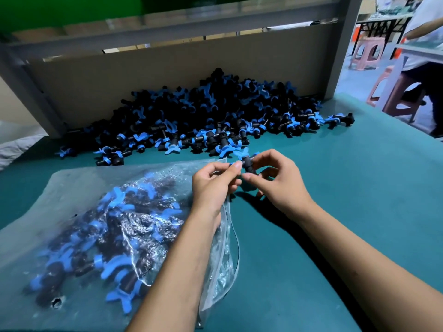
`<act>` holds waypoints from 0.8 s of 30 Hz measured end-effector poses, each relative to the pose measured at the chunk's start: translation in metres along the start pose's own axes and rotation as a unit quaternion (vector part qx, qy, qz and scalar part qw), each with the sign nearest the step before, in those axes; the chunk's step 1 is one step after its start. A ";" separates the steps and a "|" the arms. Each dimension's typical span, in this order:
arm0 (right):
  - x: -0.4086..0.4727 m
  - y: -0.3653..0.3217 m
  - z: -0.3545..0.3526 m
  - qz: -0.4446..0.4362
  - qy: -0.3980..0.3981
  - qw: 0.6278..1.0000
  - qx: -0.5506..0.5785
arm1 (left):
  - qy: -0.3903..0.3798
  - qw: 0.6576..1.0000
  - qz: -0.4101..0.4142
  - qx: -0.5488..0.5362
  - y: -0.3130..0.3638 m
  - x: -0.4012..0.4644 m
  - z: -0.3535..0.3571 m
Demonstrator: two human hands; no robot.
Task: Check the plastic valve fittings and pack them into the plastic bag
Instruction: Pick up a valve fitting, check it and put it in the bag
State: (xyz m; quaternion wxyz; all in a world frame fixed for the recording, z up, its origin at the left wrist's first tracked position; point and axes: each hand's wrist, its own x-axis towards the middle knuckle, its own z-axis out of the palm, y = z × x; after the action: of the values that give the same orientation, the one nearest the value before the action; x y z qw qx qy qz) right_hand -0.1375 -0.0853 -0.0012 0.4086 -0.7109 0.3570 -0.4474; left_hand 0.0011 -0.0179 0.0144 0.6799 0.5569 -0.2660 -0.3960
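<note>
1. Fitting (pixel 247 164) sits between both hands above the table (pixel 359 188), black body roughly upright, blue handle on top.
2. Left hand (pixel 213 185) pinches its left side with thumb and forefinger; right hand (pixel 278 180) pinches the lower body, other fingers loosely curled.
3. Plastic bag (pixel 100 224), partly filled, lies down and to the left; its mouth opens just under the left wrist, so that hand is nearer.
4. Unchecked pile (pixel 211 116) lies beyond the hands.
</note>
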 end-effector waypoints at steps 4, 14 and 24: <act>-0.001 -0.003 -0.002 -0.025 0.038 0.998 -0.047 | -0.001 0.995 0.055 0.082 0.002 -0.002 0.003; 0.010 -0.005 -0.021 0.204 0.069 0.890 0.402 | 0.034 0.766 0.099 0.634 0.023 -0.005 -0.007; 0.011 0.001 -0.023 0.191 0.036 0.883 0.428 | 0.006 0.779 0.031 0.626 0.048 0.000 -0.026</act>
State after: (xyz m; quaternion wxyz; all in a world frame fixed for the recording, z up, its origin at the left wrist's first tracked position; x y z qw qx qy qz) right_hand -0.1549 -0.1015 0.0078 0.7376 -0.3685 0.2740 -0.4951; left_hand 0.0334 -0.0010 0.0547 0.1951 0.8537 -0.4683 -0.1173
